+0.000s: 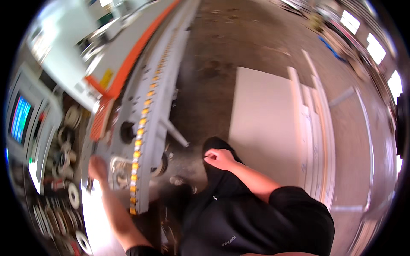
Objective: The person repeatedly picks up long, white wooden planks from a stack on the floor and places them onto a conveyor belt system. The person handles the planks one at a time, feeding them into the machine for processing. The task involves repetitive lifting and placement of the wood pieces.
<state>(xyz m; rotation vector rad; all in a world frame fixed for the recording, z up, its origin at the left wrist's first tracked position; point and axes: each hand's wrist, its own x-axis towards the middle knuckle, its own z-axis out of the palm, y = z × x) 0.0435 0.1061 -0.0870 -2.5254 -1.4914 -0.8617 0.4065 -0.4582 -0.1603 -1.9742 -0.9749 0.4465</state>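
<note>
My left hand (98, 167) is stretched out over the near end of a long edge-banding machine (128, 106). It is beside a small orange-red ribbed block (102, 117) on the machine's bed. Motion blur smears its fingers, so I cannot make out whether it grips anything. My right hand (220, 158) rests near my dark-trousered knee, its fingers loosely curled in and nothing visible in them. Between my hands runs the machine's grey side rail with a row of yellow rollers (141, 132).
On the right lies a stack of pale panels (265, 111), with narrow strips (309, 123) along its far side. A control screen (20, 119) stands at far left, above several rolls of edge tape (74, 196). A metal-framed cart (367, 141) is at far right.
</note>
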